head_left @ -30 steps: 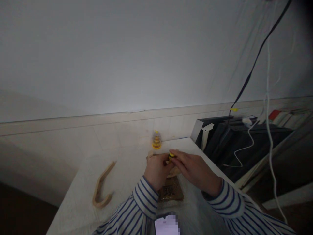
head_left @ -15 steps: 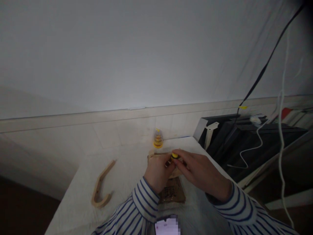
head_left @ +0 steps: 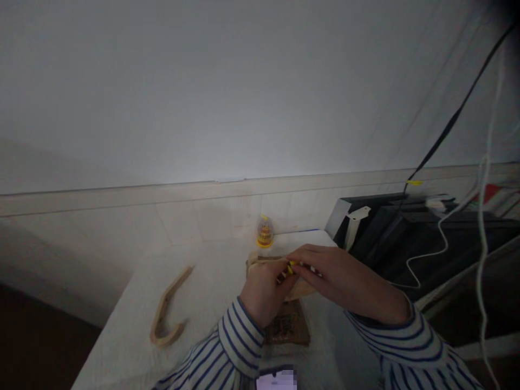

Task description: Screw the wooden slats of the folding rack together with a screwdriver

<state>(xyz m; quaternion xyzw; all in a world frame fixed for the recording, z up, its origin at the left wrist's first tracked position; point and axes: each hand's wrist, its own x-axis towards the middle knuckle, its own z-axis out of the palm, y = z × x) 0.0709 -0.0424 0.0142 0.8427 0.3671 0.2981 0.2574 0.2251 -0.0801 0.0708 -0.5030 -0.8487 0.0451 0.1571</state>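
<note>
My left hand (head_left: 266, 287) is closed, its thumb and fingertips pressed around a small yellow object (head_left: 290, 267). From the other side, my right hand (head_left: 320, 271) pinches the same object; its kind is hidden by the fingers. A pale wood-coloured piece (head_left: 301, 290) shows beneath both hands, largely covered by them. Under that lies a flat brown packet (head_left: 287, 325) with dark markings. A J-shaped wooden hook (head_left: 162, 314) rests on the white-covered table (head_left: 207, 292) left of my hands. Behind them stands a small clear bottle with a yellow base and label (head_left: 265, 233).
A phone (head_left: 276, 379) with a lit screen lies at the near edge, close to my sleeves. Dark flat panels (head_left: 374, 238) lean beside the table on the right, with a white cable (head_left: 441, 233) draped over them. The wall (head_left: 203, 216) borders the table's far side.
My right hand has tilted over and its fingers cover more of the yellow object, whose round top showed before. The view has shifted slightly; the hook, bottle and phone stay in place.
</note>
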